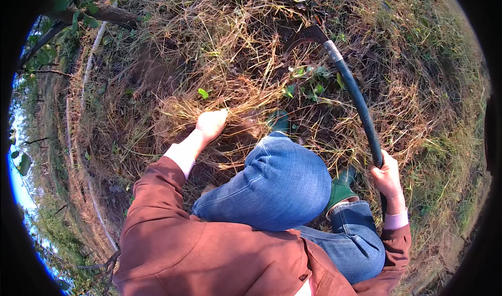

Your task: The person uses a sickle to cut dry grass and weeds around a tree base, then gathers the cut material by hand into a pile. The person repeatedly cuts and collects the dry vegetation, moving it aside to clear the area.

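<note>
My left hand (212, 124) is closed around a bunch of dry grass stalks (251, 109), low over the ground just ahead of my bent knee. At the right, my right hand (386, 174) grips the dark, curved handle (359, 99) of a sickle. Its hooked, rusty blade (306, 36) points left and rests at or just above the dry grass ahead; contact cannot be made out. A pale metal collar (332, 51) with rivets joins blade and handle. Small green leafy weeds (310, 88) grow between the held bunch and the handle.
Dry, flattened grass (423, 80) covers the ground all around. A tree branch (113, 15) with green leaves juts in at the upper left. A thin pale pole or stem (92, 56) runs along the left. My green boots (342, 190) stand in the grass, under knees in jeans (282, 182).
</note>
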The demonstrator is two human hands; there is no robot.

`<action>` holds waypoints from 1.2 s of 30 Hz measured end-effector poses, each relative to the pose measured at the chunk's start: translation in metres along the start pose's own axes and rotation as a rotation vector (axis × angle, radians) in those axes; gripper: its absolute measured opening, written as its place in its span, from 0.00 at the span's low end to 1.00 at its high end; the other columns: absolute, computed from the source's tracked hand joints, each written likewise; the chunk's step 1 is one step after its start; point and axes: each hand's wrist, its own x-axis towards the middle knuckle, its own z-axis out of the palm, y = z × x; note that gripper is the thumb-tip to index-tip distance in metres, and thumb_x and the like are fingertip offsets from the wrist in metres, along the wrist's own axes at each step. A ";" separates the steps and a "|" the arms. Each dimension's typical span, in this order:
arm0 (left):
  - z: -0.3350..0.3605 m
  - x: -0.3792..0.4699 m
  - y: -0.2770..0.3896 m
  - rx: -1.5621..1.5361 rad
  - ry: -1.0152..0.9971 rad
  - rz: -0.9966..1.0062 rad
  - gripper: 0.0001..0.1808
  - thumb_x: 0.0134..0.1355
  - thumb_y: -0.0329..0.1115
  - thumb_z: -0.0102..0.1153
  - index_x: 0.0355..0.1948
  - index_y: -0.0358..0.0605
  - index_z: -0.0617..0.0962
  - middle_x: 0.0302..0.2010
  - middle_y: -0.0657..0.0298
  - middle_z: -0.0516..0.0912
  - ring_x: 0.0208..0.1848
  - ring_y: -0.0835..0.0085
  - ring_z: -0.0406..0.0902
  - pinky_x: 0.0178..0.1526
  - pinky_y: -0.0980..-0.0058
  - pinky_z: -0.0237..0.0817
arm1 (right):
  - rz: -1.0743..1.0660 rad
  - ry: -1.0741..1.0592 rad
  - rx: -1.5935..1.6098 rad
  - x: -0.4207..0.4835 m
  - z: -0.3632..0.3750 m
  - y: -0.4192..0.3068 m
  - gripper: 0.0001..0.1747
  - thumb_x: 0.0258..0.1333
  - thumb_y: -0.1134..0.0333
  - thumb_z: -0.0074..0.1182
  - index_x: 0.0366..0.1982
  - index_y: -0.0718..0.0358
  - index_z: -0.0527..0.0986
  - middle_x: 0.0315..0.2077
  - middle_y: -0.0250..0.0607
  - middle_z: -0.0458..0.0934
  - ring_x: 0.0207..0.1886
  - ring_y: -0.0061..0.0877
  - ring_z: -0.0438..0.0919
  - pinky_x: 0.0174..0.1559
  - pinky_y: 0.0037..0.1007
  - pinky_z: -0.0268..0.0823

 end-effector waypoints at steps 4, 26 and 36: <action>0.025 -0.028 -0.038 0.035 -0.067 -0.057 0.06 0.59 0.31 0.41 0.34 0.42 0.71 0.28 0.53 0.81 0.33 0.56 0.81 0.33 0.61 0.72 | -0.014 -0.032 -0.126 -0.002 0.000 -0.019 0.11 0.41 0.76 0.51 0.33 0.66 0.71 0.16 0.42 0.69 0.19 0.23 0.66 0.27 0.26 0.63; -0.050 -0.010 0.023 0.047 0.267 0.142 0.46 0.35 0.51 0.74 0.52 0.38 0.68 0.48 0.54 0.72 0.50 0.61 0.69 0.48 0.65 0.63 | -0.100 0.037 -0.475 0.014 0.015 -0.128 0.10 0.41 0.75 0.54 0.31 0.64 0.69 0.22 0.51 0.74 0.29 0.45 0.75 0.34 0.38 0.67; 0.026 0.068 0.026 0.285 0.131 0.316 0.05 0.48 0.29 0.53 0.20 0.47 0.79 0.21 0.63 0.77 0.34 0.67 0.76 0.69 0.47 0.40 | -0.086 0.018 -0.405 0.008 0.017 -0.102 0.09 0.41 0.74 0.55 0.28 0.66 0.69 0.19 0.50 0.72 0.23 0.39 0.75 0.30 0.34 0.66</action>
